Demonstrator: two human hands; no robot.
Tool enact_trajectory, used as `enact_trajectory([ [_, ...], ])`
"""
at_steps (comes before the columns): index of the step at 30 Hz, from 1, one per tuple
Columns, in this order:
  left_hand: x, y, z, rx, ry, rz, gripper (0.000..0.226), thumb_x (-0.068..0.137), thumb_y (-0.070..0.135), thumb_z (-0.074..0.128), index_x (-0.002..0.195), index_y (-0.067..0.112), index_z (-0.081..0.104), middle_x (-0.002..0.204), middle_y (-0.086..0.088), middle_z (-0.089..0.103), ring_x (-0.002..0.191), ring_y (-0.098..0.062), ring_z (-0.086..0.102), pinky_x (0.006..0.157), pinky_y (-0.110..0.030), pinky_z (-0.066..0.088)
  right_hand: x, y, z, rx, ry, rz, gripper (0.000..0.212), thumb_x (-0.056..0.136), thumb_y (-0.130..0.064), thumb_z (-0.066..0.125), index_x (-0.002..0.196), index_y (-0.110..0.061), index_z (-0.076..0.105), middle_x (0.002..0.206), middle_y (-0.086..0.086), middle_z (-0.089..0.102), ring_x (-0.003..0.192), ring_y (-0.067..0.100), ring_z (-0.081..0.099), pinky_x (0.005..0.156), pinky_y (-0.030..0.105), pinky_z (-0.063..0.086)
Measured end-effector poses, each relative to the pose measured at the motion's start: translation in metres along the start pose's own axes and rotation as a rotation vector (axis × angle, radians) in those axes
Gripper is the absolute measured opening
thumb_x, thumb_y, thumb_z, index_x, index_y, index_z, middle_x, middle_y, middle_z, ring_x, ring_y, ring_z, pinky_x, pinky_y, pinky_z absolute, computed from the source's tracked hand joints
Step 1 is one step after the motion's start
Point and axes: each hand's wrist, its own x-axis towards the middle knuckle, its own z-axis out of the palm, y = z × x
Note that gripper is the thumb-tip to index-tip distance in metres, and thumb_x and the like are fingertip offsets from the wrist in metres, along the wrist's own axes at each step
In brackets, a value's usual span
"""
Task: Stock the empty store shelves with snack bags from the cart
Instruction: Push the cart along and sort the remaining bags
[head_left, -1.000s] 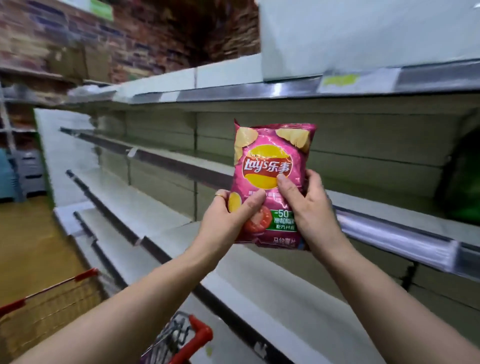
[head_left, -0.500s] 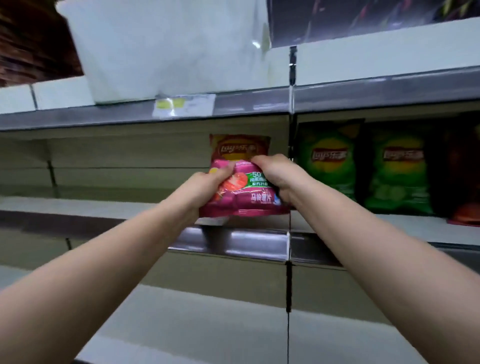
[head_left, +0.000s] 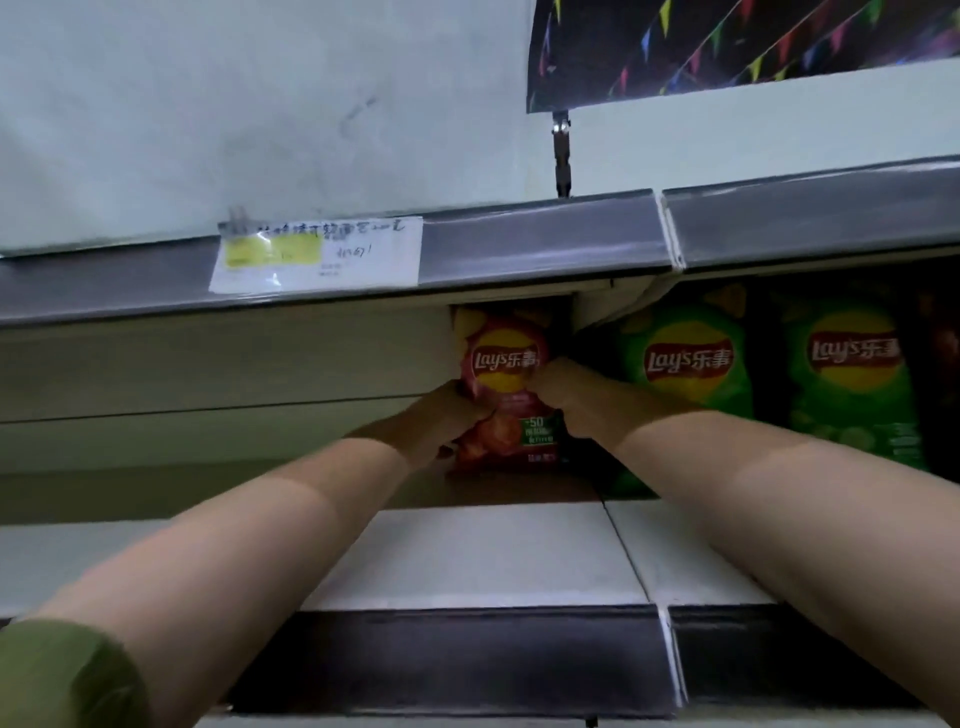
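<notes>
Both hands, left hand (head_left: 441, 415) and right hand (head_left: 566, 400), pinch pink snack bag (head_left: 501, 364) at sides on shelf (head_left: 493, 561); bag likely light, crinkly, crushable; hold edges gently.

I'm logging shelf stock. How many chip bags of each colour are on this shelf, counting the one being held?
Pink Lay's bag, gripped by the left hand and the right hand: 1
Green Lay's bags: 2
Total: 3
The dark shape at the far right edge is too dim to count.
</notes>
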Motion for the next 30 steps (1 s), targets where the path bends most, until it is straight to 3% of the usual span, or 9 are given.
enact_trajectory([
  [4, 0.023, -0.001, 0.009, 0.039, -0.024, 0.058, 0.039, 0.096, 0.030, 0.050, 0.131, 0.010, 0.046, 0.129, -0.015, 0.055, 0.111, -0.029, 0.054, 0.088, -0.033, 0.042, 0.011, 0.004, 0.002, -0.107, 0.031, 0.044, 0.037, 0.101, -0.022, 0.040, 0.130, 0.001, 0.047, 0.133, 0.021, 0.050, 0.120, 0.033, 0.049, 0.096, 0.036, 0.042],
  [8, 0.029, -0.003, 0.009, 0.012, -0.042, 0.051, 0.045, 0.095, 0.024, 0.052, 0.136, 0.008, 0.040, 0.134, -0.016, 0.052, 0.122, -0.033, 0.050, 0.099, -0.038, 0.041, 0.009, 0.007, 0.001, -0.205, 0.049, -0.008, 0.036, 0.102, -0.015, 0.034, 0.131, 0.003, 0.045, 0.135, 0.022, 0.048, 0.123, 0.034, 0.047, 0.098, 0.034, 0.040],
  [12, 0.019, -0.006, -0.004, -0.046, 0.004, 0.027, 0.061, 0.090, 0.023, 0.061, 0.142, 0.012, 0.032, 0.108, -0.007, 0.060, 0.109, -0.024, 0.052, 0.090, -0.033, 0.040, -0.003, 0.004, 0.000, -0.329, 0.098, -0.115, 0.035, 0.098, -0.006, 0.037, 0.128, 0.009, 0.046, 0.133, 0.025, 0.049, 0.124, 0.036, 0.046, 0.098, 0.035, 0.039],
  [16, -0.001, -0.003, -0.016, 0.011, 0.108, 0.034, 0.071, 0.085, 0.033, 0.065, 0.143, 0.012, 0.030, 0.129, -0.008, 0.050, 0.115, -0.024, 0.050, 0.089, -0.030, 0.045, -0.032, -0.011, 0.003, -0.439, 0.197, -0.361, 0.037, 0.095, -0.010, 0.047, 0.129, 0.005, 0.046, 0.132, 0.021, 0.049, 0.123, 0.035, 0.046, 0.099, 0.033, 0.038],
  [21, -0.054, -0.016, -0.026, -0.039, 0.306, 0.138, 0.058, 0.084, 0.024, 0.067, 0.134, 0.007, 0.042, 0.130, -0.015, 0.053, 0.109, -0.023, 0.053, 0.088, -0.029, 0.044, -0.093, -0.026, 0.027, -0.331, 0.098, -0.427, 0.022, 0.096, -0.019, 0.042, 0.105, -0.006, 0.057, 0.104, 0.017, 0.057, 0.109, 0.027, 0.054, 0.077, 0.027, 0.041],
  [24, -0.103, -0.038, -0.035, -0.090, 0.550, 0.273, 0.033, 0.083, 0.016, 0.066, 0.113, 0.012, 0.051, 0.116, -0.012, 0.059, 0.092, -0.016, 0.054, 0.085, -0.028, 0.046, -0.137, -0.022, 0.041, -0.222, 0.082, -0.630, 0.035, 0.090, -0.021, 0.052, 0.124, -0.011, 0.048, 0.123, 0.008, 0.052, 0.114, 0.022, 0.050, 0.087, 0.024, 0.038],
  [26, -0.141, -0.055, -0.042, -0.100, 0.660, 0.346, 0.027, 0.079, 0.016, 0.064, 0.101, 0.021, 0.049, 0.111, -0.006, 0.058, 0.089, -0.013, 0.054, 0.089, -0.033, 0.049, -0.165, -0.017, 0.058, -0.096, 0.008, -0.740, 0.034, 0.087, -0.016, 0.054, 0.120, -0.014, 0.046, 0.122, 0.004, 0.051, 0.112, 0.015, 0.048, 0.088, 0.020, 0.035],
  [30, -0.214, -0.095, -0.056, 0.001, 0.697, 0.312, 0.029, 0.071, 0.024, 0.058, 0.097, 0.030, 0.045, 0.112, -0.005, 0.056, 0.095, -0.015, 0.057, 0.086, -0.030, 0.050, -0.201, -0.008, 0.104, 0.011, -0.158, -0.835, 0.032, 0.086, -0.008, 0.052, 0.118, -0.011, 0.047, 0.118, 0.002, 0.048, 0.109, 0.010, 0.045, 0.087, 0.014, 0.032],
])
